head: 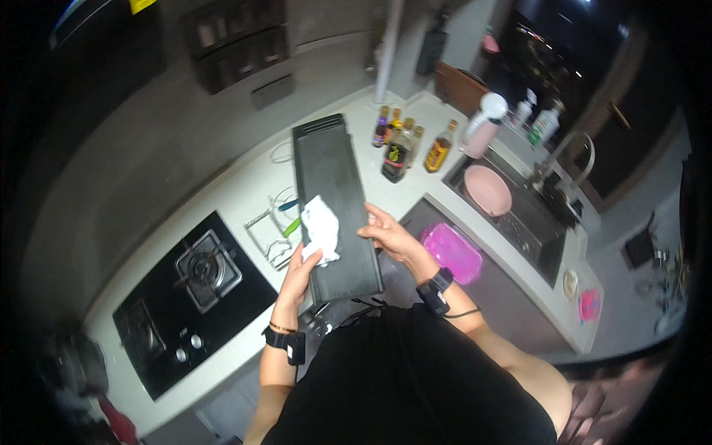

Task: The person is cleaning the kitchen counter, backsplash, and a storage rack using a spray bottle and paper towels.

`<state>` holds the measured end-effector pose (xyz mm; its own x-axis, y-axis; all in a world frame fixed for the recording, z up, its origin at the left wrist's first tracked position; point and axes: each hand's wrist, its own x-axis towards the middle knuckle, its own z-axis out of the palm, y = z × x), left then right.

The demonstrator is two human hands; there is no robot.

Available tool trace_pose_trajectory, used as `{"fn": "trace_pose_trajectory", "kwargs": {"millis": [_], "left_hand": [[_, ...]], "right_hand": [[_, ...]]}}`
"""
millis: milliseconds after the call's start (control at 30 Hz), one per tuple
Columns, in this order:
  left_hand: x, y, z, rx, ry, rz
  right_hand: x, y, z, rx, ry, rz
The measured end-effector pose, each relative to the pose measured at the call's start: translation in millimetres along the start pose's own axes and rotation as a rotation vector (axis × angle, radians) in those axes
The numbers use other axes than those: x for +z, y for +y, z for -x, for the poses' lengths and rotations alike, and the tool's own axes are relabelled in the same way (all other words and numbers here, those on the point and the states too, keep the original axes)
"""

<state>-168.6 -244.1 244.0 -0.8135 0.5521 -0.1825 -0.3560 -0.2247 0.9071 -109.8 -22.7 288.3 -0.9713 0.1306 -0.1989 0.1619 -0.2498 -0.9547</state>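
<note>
A long dark rectangular tray with slots at its far end [334, 161] is held up before me, over the counter's front edge. My right hand [386, 233] grips its right edge, thumb on the upper face and fingers at the side. At the tray's left edge, my left hand [298, 275] holds it together with a crumpled white cloth or paper towel [321, 225], which lies against the tray's face. Just left of the tray are a green handle [292, 227] and a wire rack [267, 239] on the counter.
A black gas hob [194, 300] is at the left. Several bottles [396, 158] and a pink-and-white jug [483, 130] stand beyond the tray. At the right, a pink basin [488, 190] sits in the sink [517, 222]; a bin with a magenta liner [453, 253] is below the counter.
</note>
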Motion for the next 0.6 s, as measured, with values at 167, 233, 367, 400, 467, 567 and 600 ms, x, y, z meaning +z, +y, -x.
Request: {"fn": "trace_pose_trajectory", "kwargs": {"millis": [167,233,367,400,467,567,600], "left_hand": [[14,0,10,0.035,0.019,0.057],[20,-7,14,0.041,0.05,-0.023],[35,-11,29,0.099,0.105,-0.093],[39,-14,31,0.131,0.144,-0.125],[51,-22,38,0.186,0.244,-0.163],[67,-33,44,0.233,0.333,-0.201],[74,-35,48,0.25,0.355,-0.203]], "right_hand": [[-15,-8,20,-0.066,-0.174,0.091],[-38,-9,29,-0.109,-0.151,0.089],[-96,-26,73,-0.221,-0.112,-0.002],[-120,-23,84,-0.218,-0.072,0.017],[-168,-19,108,-0.233,0.019,0.035],[-249,-8,154,-0.264,0.19,0.048],[-270,-8,173,-0.264,0.182,0.056]]}}
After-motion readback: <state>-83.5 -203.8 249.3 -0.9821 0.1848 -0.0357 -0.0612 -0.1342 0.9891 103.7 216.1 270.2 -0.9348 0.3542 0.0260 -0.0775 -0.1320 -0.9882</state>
